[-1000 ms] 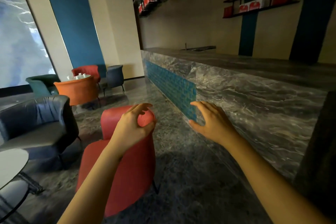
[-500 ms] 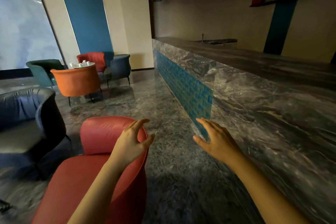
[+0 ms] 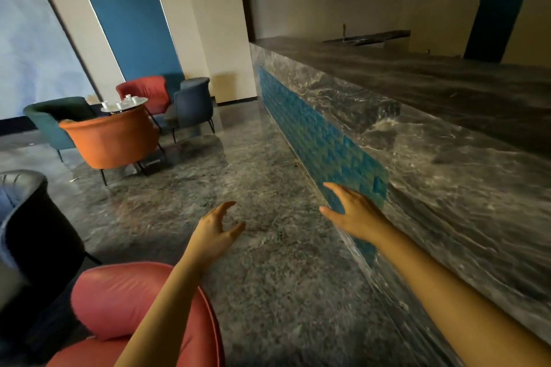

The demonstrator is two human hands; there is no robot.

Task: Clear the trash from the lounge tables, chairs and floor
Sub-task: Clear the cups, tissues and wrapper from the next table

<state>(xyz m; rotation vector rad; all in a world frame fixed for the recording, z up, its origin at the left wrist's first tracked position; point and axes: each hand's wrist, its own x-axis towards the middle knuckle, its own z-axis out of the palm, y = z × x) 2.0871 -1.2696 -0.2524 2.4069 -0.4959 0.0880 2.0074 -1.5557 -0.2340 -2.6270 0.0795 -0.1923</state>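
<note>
Left hand (image 3: 216,231): held out in the air above the floor, fingers spread and lightly bent, thumb apart, holding nothing.
Right hand (image 3: 356,214): also held out, fingers spread and reaching forward, holding nothing. It hangs in front of the teal tile band, and whether it touches the tiles cannot be told.
Left forearm: crosses over the back of the near red chair (image 3: 128,304), which sits at the bottom left.
Floor (image 3: 268,277): dark grey polished marble, running between the chairs and the bar.
Trash: no piece can be made out with certainty. A few small dark specks (image 3: 205,204) lie on the floor just ahead of the left hand, too small to tell what they are.
Black chair (image 3: 38,235): at the left edge, just beside the near red chair.
Far group: an orange chair (image 3: 113,140), a green chair (image 3: 50,119), a far red chair (image 3: 147,91) and a grey-blue chair (image 3: 192,106) stand around a small round surface (image 3: 140,101).
Round surface: carries several small white cups (image 3: 119,104), well apart from both hands.
Bar (image 3: 432,164): long grey marble front and top along the right, with the teal tile band (image 3: 310,140) set into its front.
Wall: cream with a blue panel (image 3: 128,9); a pale bright pane (image 3: 26,48) fills the far left.
</note>
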